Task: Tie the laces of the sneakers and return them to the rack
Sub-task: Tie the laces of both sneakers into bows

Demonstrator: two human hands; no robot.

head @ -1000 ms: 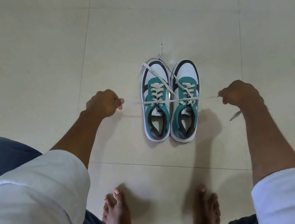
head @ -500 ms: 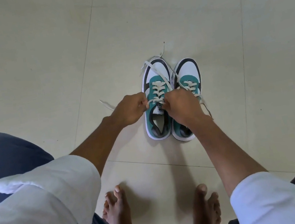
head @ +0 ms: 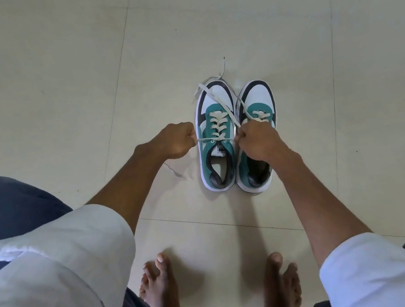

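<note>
Head cam, looking down: two teal sneakers (head: 236, 136) stand side by side on tiled floor (head: 46, 72), toes pointing away from the person. L hand (head: 177, 141) and R hand (head: 258, 140) each pinch a lace end (head: 203, 139), pulled taut crosswise over the left shoe. Open floor all round; no rack in view.

Colours on the floor: teal, white, dark trim.

We note two sneakers: the left sneaker (head: 215, 134) and the right sneaker (head: 255, 106) both teal across the lace panel and sides, white at the toe, edged in black or perhaps very dark navy. We log cream laces (head: 217, 123), white soles, grey linings. Floor tiles (head: 46, 72) pale beige with thin dark grout lines. Sleeves (head: 374, 274) white; trousers (head: 1, 202) dark blue.
</note>
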